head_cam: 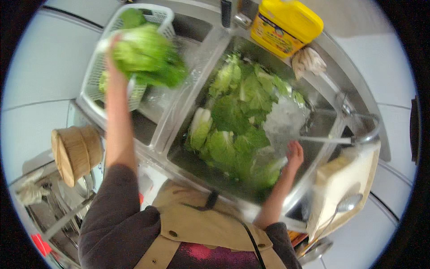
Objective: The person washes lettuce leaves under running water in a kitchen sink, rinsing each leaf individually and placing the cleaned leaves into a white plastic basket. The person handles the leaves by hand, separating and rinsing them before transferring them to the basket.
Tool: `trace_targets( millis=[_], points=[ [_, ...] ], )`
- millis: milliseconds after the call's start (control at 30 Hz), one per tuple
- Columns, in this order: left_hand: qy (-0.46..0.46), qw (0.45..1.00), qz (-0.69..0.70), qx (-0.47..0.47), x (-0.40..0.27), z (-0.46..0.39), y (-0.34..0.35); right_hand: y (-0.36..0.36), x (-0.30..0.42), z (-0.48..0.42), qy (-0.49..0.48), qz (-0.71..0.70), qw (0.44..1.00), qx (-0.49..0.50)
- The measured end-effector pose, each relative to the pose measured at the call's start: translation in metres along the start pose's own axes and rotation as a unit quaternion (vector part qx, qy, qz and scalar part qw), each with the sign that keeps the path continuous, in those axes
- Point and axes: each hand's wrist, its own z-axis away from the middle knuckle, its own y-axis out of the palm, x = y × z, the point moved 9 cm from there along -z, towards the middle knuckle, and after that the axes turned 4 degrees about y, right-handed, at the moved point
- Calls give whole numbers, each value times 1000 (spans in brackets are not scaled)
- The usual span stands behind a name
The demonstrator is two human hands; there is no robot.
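My left hand [114, 47], blurred by motion, grips a bunch of bright leafy greens [144, 55] above a white perforated plastic basket [92, 72] in the left sink basin. Part of that hand is hidden by the leaves. More green leaves [132, 18] show inside the basket. In the right basin, loose pale-ribbed leaves [231, 114] float in water. My right hand [295, 154] is low over this basin, beside the foaming water under the tap's stream. Its thumb side meets the pale rib of a leaf [273, 171]; whether the fingers hold it is unclear.
A metal tap [368, 127] runs from the right. A yellow plastic jug [285, 28] and a crumpled whitish cloth [309, 62] stand on the back rim. A wooden steamer-like tub [77, 153] is at left. A ladle [349, 203] lies on a cream-coloured board [339, 188] at right.
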Motion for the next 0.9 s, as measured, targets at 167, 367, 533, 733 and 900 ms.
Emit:
trace_targets(
  millis=[167, 367, 533, 733, 900],
  points=[
    [-19, 994, 65, -90, -20, -164, -191, 36, -17, 1, 27, 18, 999, 17],
    [-162, 941, -255, -154, 59, -157, -216, 127, 4, -12, -89, 101, 987, 92],
    [209, 807, -534, -138, -4, -85, -106, 270, 58, -34, -311, 412, 856, 16],
    [417, 744, -419, 310, 26, 129, 161, 317, -16, -60, -169, 612, 753, 175],
    [319, 532, -513, 594, 198, 256, 216, 242, 11, 25, -156, 600, 749, 233]
  ],
)
